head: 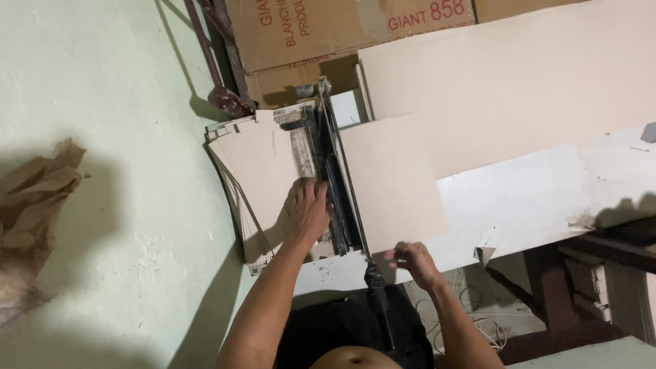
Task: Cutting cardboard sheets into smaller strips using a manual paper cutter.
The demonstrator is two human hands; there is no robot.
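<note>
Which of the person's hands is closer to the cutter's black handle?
Right. The right hand hovers just beside the black handle, apparently not gripping it. The left hand lies farther up, flat on the tile cutter.

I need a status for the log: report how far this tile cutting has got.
Done: a beige square tile sits loaded in the black manual tile cutter. In hand: the left hand presses the cutter's base; the right hand is beside the black lever handle. Left: no break shows.

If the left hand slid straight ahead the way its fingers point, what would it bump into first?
Probably the tile cutter's dark rail, which the left hand fingertips already touch; depth is unclear.
</note>
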